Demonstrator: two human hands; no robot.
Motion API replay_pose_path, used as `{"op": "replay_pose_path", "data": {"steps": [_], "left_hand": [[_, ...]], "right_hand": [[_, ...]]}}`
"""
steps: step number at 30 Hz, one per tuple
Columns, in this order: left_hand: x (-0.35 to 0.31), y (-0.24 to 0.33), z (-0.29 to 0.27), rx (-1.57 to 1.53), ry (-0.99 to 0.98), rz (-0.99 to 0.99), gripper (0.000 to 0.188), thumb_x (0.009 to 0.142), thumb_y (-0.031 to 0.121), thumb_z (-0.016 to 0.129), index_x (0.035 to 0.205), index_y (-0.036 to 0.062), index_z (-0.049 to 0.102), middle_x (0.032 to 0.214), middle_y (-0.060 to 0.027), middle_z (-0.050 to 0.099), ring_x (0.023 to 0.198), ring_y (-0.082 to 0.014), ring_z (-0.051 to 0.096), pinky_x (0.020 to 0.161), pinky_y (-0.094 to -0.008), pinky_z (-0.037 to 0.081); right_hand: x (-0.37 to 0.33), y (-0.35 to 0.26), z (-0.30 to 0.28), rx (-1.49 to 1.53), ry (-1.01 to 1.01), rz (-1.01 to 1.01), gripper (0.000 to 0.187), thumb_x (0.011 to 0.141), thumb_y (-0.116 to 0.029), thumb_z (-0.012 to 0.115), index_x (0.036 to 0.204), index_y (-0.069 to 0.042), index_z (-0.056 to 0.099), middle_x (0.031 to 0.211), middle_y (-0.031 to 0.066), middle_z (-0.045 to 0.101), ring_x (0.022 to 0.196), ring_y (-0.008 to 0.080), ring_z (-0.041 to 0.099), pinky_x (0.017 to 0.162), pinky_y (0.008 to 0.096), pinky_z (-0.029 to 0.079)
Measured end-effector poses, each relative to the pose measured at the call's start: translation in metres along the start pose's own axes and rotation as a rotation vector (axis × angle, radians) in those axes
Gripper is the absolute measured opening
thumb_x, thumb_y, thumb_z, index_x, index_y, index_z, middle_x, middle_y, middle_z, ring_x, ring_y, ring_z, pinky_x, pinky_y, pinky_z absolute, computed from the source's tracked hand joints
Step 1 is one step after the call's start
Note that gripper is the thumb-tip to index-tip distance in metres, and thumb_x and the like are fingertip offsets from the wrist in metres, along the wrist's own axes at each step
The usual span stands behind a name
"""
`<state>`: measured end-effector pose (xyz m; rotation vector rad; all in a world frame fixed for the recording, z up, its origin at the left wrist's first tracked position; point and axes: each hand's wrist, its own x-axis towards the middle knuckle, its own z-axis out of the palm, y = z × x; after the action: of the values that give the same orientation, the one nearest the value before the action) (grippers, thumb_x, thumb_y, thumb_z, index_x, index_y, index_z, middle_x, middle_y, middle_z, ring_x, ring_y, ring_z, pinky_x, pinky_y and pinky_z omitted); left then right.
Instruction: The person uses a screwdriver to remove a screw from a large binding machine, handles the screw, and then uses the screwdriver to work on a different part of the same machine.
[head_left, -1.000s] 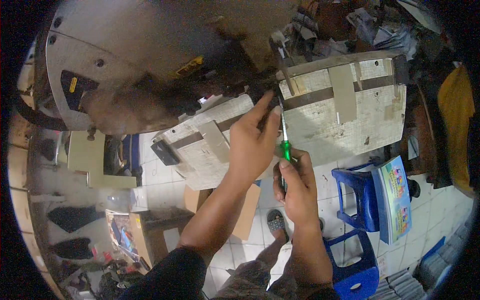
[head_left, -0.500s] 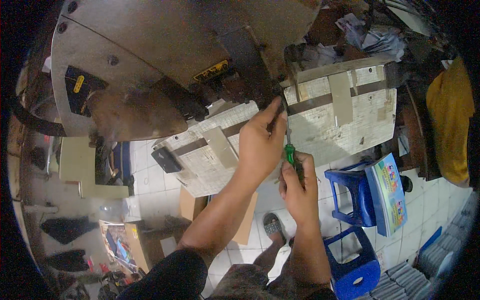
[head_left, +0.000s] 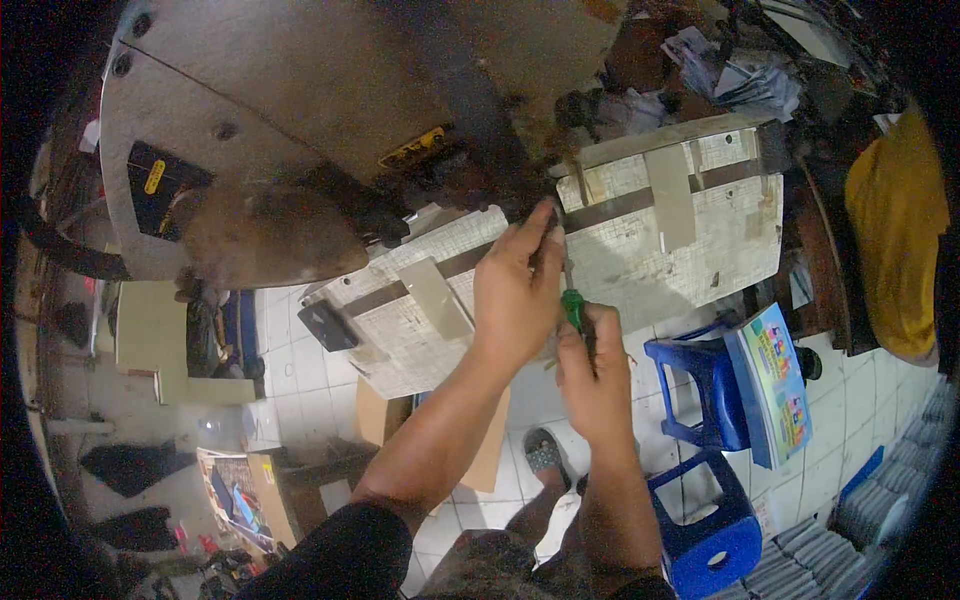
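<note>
In my right hand [head_left: 597, 375] is a screwdriver with a green handle [head_left: 572, 306], the fingers closed round its lower end. Its thin metal shaft points up and away from me, toward the underside of a large grey machine [head_left: 300, 90]. My left hand [head_left: 515, 290] reaches up beside the shaft, with thumb and fingertips pinched together against the dark machine part at the tip. What those fingertips pinch is hidden in shadow. Behind both hands lies a worn, off-white worktable [head_left: 620, 270] with a dark slot along it and flat strips [head_left: 672, 200] across.
On the right, two blue plastic stools [head_left: 705, 540] stand on the white tiled floor, one bearing a stack of colourful printed books [head_left: 770, 390]. Paper bundles [head_left: 800, 560] lie at lower right. Cardboard boxes [head_left: 285, 495] sit at lower left. A yellow cloth [head_left: 895, 250] hangs at far right.
The view has shifted slightly, moving the scene a little to the left. Both hands keep nearly the same pose, and the screwdriver stays pointed at the same machine part.
</note>
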<state>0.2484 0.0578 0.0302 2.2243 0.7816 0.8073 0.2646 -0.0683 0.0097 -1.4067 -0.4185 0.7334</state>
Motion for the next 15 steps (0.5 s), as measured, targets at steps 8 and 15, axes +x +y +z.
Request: {"op": "replay_pose_path", "data": {"steps": [8,15], "left_hand": [[-0.002,0.010,0.001,-0.329,0.005,-0.211,0.031,0.095,0.012,0.055,0.121,-0.0048,0.057,0.085,-0.0100,0.067,0.072,-0.0125,0.063,0.066,-0.0257,0.051],[-0.009,0.022,-0.006,-0.903,-0.178,-0.630,0.027,0.096,0.015,0.055,0.114,-0.0040,0.057,0.094,-0.0125,0.068,0.083,-0.0194,0.065,0.076,-0.0300,0.053]], "right_hand": [[0.003,-0.020,-0.014,0.385,-0.117,0.257,0.018,0.095,-0.019,0.053,0.107,-0.007,0.047,0.071,0.0062,0.055,0.047,0.0135,0.048,0.043,0.0259,0.035],[0.005,-0.023,-0.030,0.910,-0.282,0.442,0.023,0.096,-0.031,0.051,0.102,-0.008,0.048,0.072,0.0057,0.055,0.038,0.0096,0.038,0.035,0.0238,0.027]]}}
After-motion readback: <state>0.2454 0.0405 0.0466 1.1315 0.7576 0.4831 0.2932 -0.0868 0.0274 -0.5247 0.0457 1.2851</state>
